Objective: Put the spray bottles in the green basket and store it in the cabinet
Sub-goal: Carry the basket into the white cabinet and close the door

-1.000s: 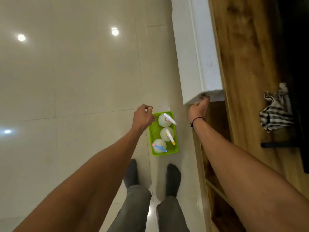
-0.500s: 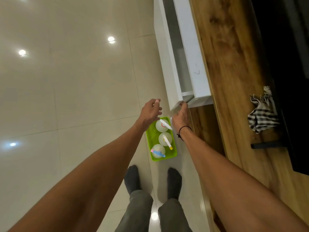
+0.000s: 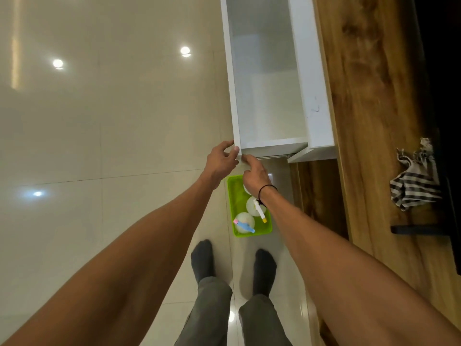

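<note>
A green basket (image 3: 237,196) stands on the tiled floor just ahead of my feet, beside the wooden cabinet (image 3: 369,121). Three white spray bottles stand in it: one with a blue and pink nozzle (image 3: 243,224), one with a yellow-tipped nozzle (image 3: 253,208), and a third (image 3: 246,189) mostly hidden under my right wrist. A white drawer (image 3: 267,101) of the cabinet is pulled far out, and its inside looks bare. My left hand (image 3: 220,161) grips the near corner of the drawer front. My right hand (image 3: 254,174) holds the drawer's near lower edge, directly above the basket.
A striped cloth (image 3: 414,186) lies on the cabinet's wooden top, next to a dark screen (image 3: 444,71) and its black foot (image 3: 419,229). My feet in dark socks (image 3: 203,258) stand on glossy cream floor tiles (image 3: 99,121), which stretch to the left.
The drawer has slid far out from the cabinet. My right hand moved left with its front edge, and my left hand rose from above the basket and took the drawer's corner.
</note>
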`<state>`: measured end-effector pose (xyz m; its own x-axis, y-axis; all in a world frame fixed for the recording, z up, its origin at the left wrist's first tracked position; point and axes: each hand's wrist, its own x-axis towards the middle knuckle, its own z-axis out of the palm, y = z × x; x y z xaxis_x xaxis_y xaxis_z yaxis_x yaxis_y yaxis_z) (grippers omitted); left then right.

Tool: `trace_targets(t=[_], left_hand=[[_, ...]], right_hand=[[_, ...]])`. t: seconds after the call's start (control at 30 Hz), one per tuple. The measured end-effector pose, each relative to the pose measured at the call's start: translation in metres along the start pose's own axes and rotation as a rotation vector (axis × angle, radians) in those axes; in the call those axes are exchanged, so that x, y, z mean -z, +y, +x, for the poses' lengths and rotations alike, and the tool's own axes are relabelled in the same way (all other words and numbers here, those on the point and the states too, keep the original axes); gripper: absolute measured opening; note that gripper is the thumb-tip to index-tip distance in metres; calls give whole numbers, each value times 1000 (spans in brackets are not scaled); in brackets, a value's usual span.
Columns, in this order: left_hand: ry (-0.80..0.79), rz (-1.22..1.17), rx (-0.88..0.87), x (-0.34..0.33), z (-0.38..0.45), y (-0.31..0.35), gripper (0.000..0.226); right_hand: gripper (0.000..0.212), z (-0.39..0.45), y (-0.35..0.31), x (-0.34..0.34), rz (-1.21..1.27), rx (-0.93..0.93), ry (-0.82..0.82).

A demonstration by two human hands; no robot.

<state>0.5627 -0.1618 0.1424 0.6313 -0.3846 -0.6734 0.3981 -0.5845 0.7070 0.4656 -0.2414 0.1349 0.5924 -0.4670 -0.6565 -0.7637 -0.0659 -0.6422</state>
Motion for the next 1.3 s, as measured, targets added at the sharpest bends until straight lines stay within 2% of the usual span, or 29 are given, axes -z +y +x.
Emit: trace_targets(t=[0.47,0.93,1.0,1.1,1.2,1.3], left_hand=[[46,8,31,69,-8,-29,51],[119,-72,95,97,-12,-46,45],[142,-101,148,95,-13,-52,48],[166,-130,279,84,-19,-65,62],[156,-130,374,62,-28,-77,78],[94,-139,384,29,-32,-80,79]], right_hand=[[72,5,-30,-54,-58,7,-179],[70,1,-55,-81,-63,57,-249],[61,3,-53,-79,-112,89,-234],[38,9,-40,-57,-275,148,-111],[31,13,-14,-25,-320,113,-22],[29,15,14,1,-332,66,25]])
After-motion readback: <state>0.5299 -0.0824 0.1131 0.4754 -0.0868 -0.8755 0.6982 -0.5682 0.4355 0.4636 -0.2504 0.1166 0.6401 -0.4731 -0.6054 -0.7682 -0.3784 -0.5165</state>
